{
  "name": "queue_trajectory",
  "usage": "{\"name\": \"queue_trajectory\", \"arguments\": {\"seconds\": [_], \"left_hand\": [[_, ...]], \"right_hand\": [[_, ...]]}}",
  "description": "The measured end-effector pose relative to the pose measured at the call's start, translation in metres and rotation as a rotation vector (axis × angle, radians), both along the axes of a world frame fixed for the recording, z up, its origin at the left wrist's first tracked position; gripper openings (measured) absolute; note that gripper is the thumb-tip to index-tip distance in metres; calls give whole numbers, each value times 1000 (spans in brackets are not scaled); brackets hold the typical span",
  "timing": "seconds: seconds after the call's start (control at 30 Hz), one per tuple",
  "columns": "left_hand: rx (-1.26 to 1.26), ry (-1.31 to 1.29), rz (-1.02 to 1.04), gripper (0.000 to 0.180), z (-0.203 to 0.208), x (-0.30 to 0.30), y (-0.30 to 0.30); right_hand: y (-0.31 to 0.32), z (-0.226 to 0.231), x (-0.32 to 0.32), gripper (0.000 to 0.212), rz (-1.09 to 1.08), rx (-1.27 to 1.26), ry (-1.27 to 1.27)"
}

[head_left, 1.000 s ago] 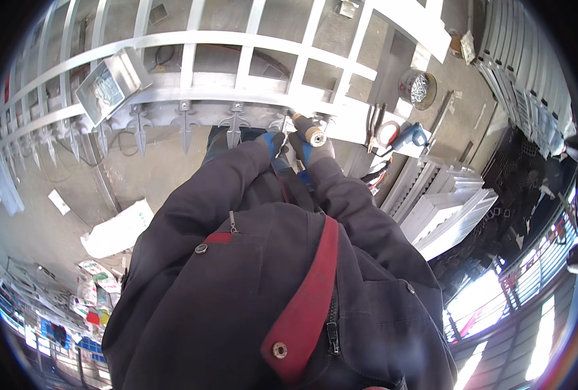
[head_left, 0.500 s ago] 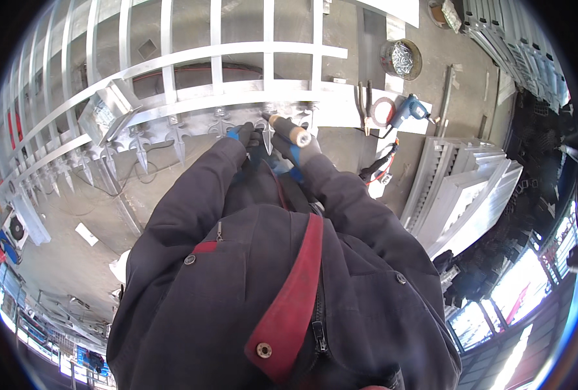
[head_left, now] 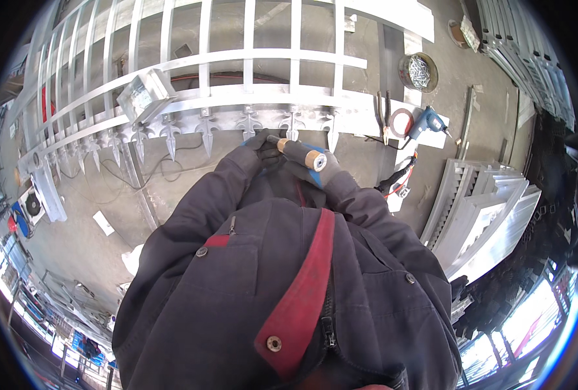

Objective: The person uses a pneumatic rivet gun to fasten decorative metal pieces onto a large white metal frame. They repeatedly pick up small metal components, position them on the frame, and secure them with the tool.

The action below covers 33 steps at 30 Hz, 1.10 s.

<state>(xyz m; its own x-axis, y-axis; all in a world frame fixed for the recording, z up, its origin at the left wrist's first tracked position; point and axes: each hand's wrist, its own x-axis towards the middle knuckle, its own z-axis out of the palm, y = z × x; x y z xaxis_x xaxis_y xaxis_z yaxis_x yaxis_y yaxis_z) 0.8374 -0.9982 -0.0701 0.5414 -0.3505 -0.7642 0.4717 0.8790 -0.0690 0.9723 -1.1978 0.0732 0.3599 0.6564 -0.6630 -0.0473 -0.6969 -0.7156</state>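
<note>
My right hand (head_left: 328,170), in a grey and blue work glove, is closed around a thick dark cylindrical hand tool (head_left: 298,153) with tan bands near both ends. Its narrow tip points up and left, at my gloved left hand (head_left: 261,147). The left fingers are curled close to that tip; anything inside them is hidden. Just beyond the hands runs a pale metal fence panel (head_left: 263,95) with a row of spear-shaped finials along its near rail. The nearest are one finial (head_left: 293,124) beyond the tool and another (head_left: 249,123) above the left glove.
A blue power drill (head_left: 427,123), a tape roll (head_left: 402,122) and pliers (head_left: 386,123) lie to the right. Behind them stands a bucket of bolts (head_left: 419,73). Metal profiles (head_left: 480,205) are stacked at far right. A metal block (head_left: 144,96) rests on the panel's left part.
The tool has drawn back from a finial toward my body, and both hands have shifted slightly left along the fence. The whole view has also moved a little.
</note>
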Motion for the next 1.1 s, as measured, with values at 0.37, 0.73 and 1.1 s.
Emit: {"name": "queue_trajectory", "arguments": {"seconds": [0.37,0.73,1.1], "left_hand": [[298,28,588,50,24,-65,177],[493,282,132,65,27,-46,119],[1442,-539,-896,49,50,105,-25]], "right_hand": [[-7,21,7,44,-191,138,176],[-24,44,-11,38,-546,91,348],[-102,3,3,32,-1148,-39,255]]}}
